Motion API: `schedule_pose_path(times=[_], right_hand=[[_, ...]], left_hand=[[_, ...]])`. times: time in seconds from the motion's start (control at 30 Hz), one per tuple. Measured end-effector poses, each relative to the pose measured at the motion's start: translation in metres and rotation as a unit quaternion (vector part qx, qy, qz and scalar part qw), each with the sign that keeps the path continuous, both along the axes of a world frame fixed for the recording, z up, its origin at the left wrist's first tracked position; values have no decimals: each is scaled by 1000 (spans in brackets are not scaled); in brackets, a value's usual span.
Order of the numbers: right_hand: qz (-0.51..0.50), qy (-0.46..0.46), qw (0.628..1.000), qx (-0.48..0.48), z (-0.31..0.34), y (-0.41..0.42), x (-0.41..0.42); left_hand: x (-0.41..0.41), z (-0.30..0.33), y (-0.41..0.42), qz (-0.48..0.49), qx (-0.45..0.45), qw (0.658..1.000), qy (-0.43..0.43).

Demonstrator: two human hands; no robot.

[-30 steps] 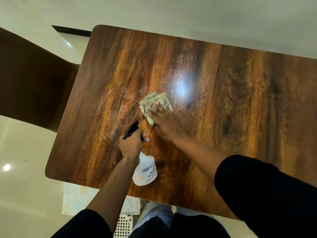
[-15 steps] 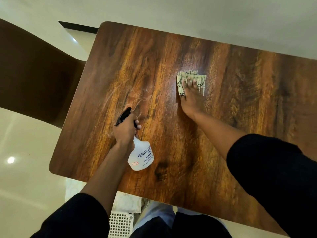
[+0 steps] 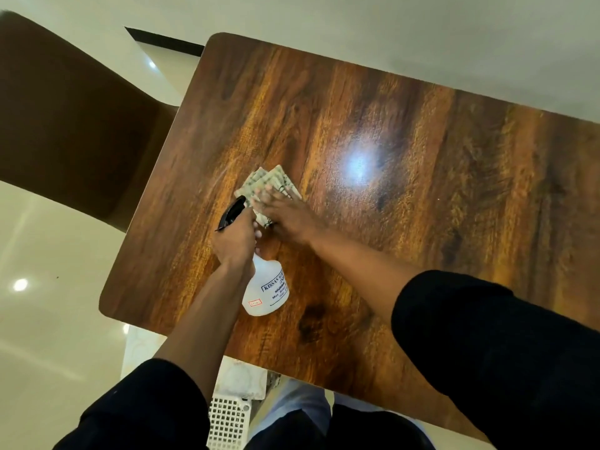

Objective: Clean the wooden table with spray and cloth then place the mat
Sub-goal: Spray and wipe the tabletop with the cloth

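Right hand presses the folded cloth flat-fingered onto the wooden table, spreading pressure for wiping; left hand grips the spray bottle just beside it, nozzle ready; no mat identifiable.

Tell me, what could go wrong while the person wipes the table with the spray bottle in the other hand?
The right hand pressing the cloth is right beside the left hand holding the spray bottle, so a wipe might bump it. The nozzle points toward the table's left edge, so spray might land on the floor.
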State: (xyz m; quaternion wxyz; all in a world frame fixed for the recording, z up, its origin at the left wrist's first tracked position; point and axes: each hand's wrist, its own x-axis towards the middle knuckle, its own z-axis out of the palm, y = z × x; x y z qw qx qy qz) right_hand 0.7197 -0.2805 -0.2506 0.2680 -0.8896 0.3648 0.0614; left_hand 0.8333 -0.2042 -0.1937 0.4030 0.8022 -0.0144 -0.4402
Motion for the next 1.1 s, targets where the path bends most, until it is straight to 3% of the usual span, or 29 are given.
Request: schedule_pose_path(times=[0.1,0.2,0.33,0.5,0.6,0.7,0.77,0.83,0.97,1.1], right_hand=[[41,-11,999,10,-10,-10,-16],[-88,-32,995,26,-22,-34,-45],[-266,-56,962,6,-13,-65,-76],[-373,-43,927,-10,-3,-45,-40],[-315,-50,948,-15,-4,-5,-5],[-136,-37,990,-23,-5,36,24],[-20,-6,999,-34,-6,51,31],[33,-10,999,-19,-2,53,24],[11,-21,999,37,-3,33,-11],[-160,-34,986,40,-9,26,-56]], left_hand=[[3,-4,7,19,-4,1000,2],[8,-2,14,-4,4,1000,22],[14,-4,28,-18,6,999,28],[15,-6,51,-2,4,999,40],[15,-7,62,7,1,999,38],[19,-11,72,11,7,999,35],[21,-11,78,12,7,999,41],[24,-12,83,18,7,999,42],[26,-13,91,17,11,999,47],[28,-17,99,20,9,998,51]])
